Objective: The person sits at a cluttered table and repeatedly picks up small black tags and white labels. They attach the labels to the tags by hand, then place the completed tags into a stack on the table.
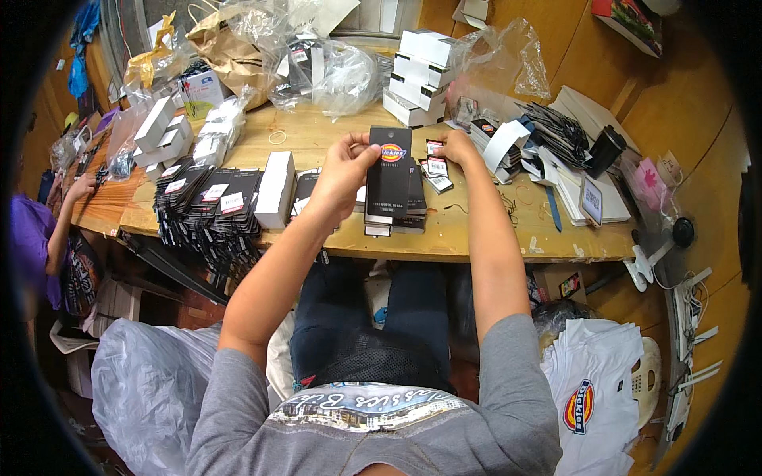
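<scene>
Over the table's near edge, my left hand point(343, 176) pinches a tall black hang tag point(387, 184) with a coloured oval logo by its upper left side. More black tags point(416, 194) lie stacked beneath and beside it. To the right, my right hand point(459, 149) has its fingertips pressed together on a small white barcode label point(434, 148). Further small labels point(437, 176) lie just below those fingers. Left of my left hand stand a white box point(275, 189) and many bundled black tags point(208, 202) with white stickers, some hanging over the edge.
White boxes point(418, 78) are stacked at the back, beside clear plastic bags point(341, 75). Black strings point(556, 131), papers and a small framed card point(592, 200) crowd the right side. At far left another person's hand point(81, 188) rests on a neighbouring surface. White shirts point(595, 373) lie lower right.
</scene>
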Tool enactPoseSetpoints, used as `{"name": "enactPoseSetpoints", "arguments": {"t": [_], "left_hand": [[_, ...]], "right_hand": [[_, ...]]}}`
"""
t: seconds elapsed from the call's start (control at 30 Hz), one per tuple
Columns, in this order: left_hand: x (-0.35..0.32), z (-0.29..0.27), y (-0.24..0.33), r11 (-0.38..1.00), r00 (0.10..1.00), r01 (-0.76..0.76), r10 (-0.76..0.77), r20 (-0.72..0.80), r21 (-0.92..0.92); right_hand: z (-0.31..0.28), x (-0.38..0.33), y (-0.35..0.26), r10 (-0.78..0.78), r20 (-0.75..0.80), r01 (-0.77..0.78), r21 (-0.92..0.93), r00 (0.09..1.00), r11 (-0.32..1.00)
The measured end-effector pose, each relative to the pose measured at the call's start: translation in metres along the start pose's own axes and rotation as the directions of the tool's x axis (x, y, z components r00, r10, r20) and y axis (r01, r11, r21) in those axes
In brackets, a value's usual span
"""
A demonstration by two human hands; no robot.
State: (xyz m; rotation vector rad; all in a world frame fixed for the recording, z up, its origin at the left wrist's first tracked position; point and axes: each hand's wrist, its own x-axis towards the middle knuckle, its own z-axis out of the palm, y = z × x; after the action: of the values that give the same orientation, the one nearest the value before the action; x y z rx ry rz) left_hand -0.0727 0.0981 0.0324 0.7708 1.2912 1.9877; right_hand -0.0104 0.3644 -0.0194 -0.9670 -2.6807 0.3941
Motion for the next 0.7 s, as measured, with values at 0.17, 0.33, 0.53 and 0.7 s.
{"name": "enactPoseSetpoints", "arguments": {"t": [0.17,0.33,0.53,0.7], "left_hand": [[-0.012,0.009,0.000,0.999,1.000,0.001,0.000,-0.016,0.040],[-0.019,0.013,-0.002,0.991,0.994,-0.107,0.109,-0.019,0.081],[-0.033,0.027,-0.020,0.987,0.985,-0.145,0.136,0.106,0.075],[-0.063,0.038,-0.046,0.991,0.983,-0.129,0.121,0.137,0.048]], "right_hand": [[-0.008,0.022,0.013,0.142,0.040,-0.144,0.059,0.989,0.988],[-0.065,-0.026,-0.027,-0.053,-0.203,0.204,0.856,0.978,0.475],[-0.082,-0.145,-0.081,-0.285,-0.287,0.399,0.750,0.915,0.527],[-0.048,-0.189,-0.081,-0.225,-0.430,0.453,0.555,0.874,0.698]]}}
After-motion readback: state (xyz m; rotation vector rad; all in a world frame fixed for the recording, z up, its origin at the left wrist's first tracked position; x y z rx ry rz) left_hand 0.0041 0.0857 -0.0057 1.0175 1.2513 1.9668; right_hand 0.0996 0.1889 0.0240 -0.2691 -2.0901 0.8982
